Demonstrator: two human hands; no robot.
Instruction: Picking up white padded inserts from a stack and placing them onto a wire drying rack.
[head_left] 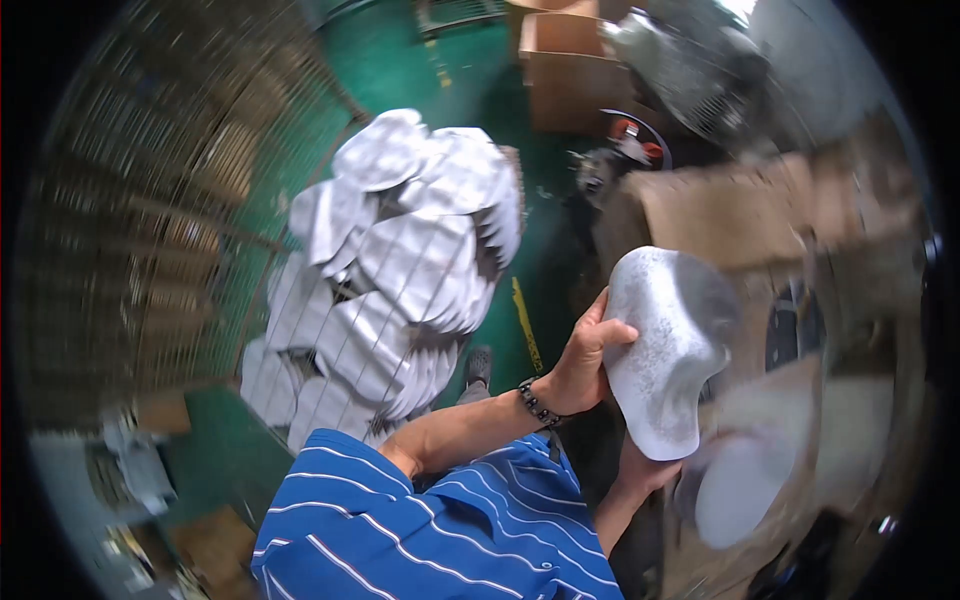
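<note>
A white, curved, foam-like pad (655,345) with a speckled surface is held up in front of me on the right. My left hand (582,360), with a dark beaded bracelet at its wrist, grips the pad's left edge, thumb on top. Below, my right hand (648,468) supports the pad's lower end; its fingers are mostly hidden behind it. Another smooth white piece (745,490) lies on the brown work surface (700,565) just beyond my right hand, blurred. Its exact kind I cannot tell.
To the left, many similar white pads (400,270) are piled in a wire cage (255,330). Open cardboard boxes (570,85) stand at the back. A cardboard sheet (730,205) lies beyond the held pad. Yellow tape (525,325) marks the green floor.
</note>
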